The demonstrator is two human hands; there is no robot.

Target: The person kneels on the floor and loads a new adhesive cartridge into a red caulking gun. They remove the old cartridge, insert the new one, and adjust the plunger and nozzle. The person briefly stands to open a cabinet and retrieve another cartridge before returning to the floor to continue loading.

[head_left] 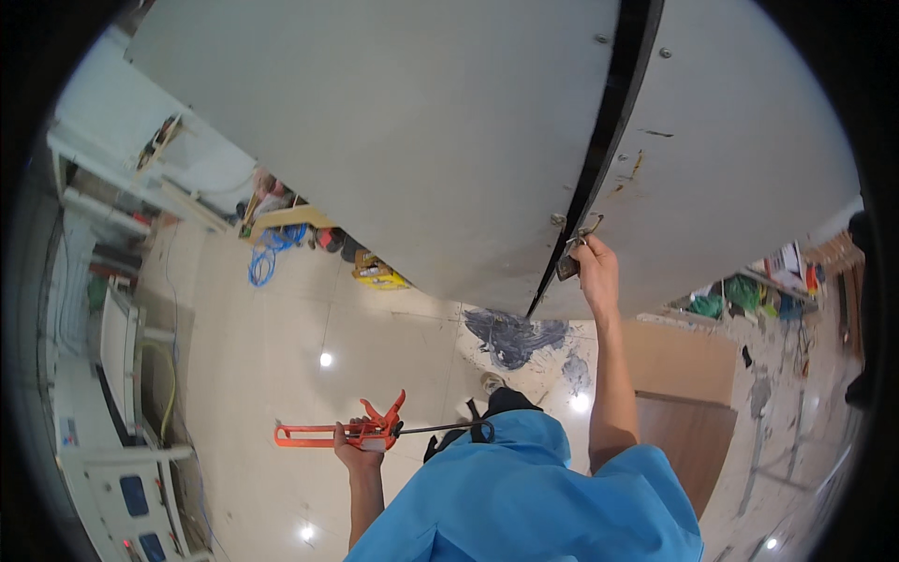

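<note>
In the head view, my right hand (600, 267) works at the black, narrow gap (599, 140) between two broad, pale grey panels, fingers and thumb pinched together on a small, dark, flat-looking piece (567, 267). It sits at the left edge of the right-hand panel (749, 169), near the gap's lower end; whether it is loose or fixed there, I cannot tell. Down to the left, over the pale, glossy tiled floor (290, 375) and well apart from the left-hand panel's (403, 150) lower edge, my left hand (359, 454) is clamped around the grip of an orange-red, open-framed caulking gun (386, 431).

Its thin, dark rod (440, 428) reaches back to my blue, loose-fitting shirt (524, 487), so in my judgement the gun is best held level and clear of the cloth, where the hooked end could snag. At the gap, a steady wrist and light pressure along the panel edge should serve better than prying, which could scratch the grey face. Footing deserves care too: a dark grey, smeared patch (510, 335) marks the tiles below the gap's lower end, near my feet, and may be slick.
</note>
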